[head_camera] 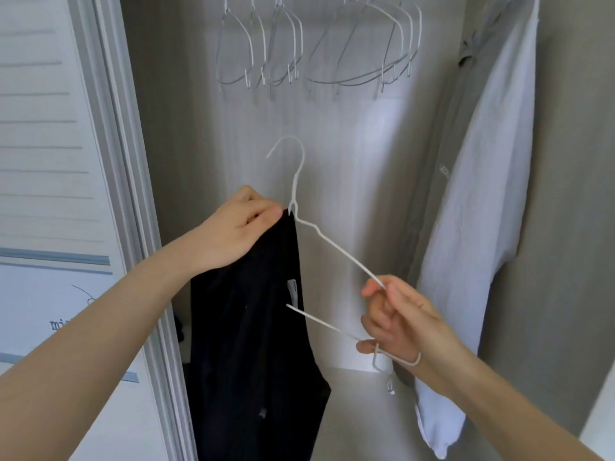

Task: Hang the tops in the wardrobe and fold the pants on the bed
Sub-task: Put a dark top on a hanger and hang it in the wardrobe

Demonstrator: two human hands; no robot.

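A black top (253, 344) hangs down in front of the open wardrobe. My left hand (233, 231) pinches its upper edge right beside the neck of a white wire hanger (332, 247). The hanger is tilted, its hook pointing up at centre. My right hand (396, 321) grips the hanger's right end, fingers curled round the wire. The hanger's left arm is hidden inside or behind the black fabric. A small white label shows on the garment.
Several empty white hangers (309, 48) hang from the rail at the top. A grey garment (436, 201) and a white shirt (472, 227) hang at the right. A white louvred door (50, 144) stands at the left. The wardrobe floor (359, 414) is pale.
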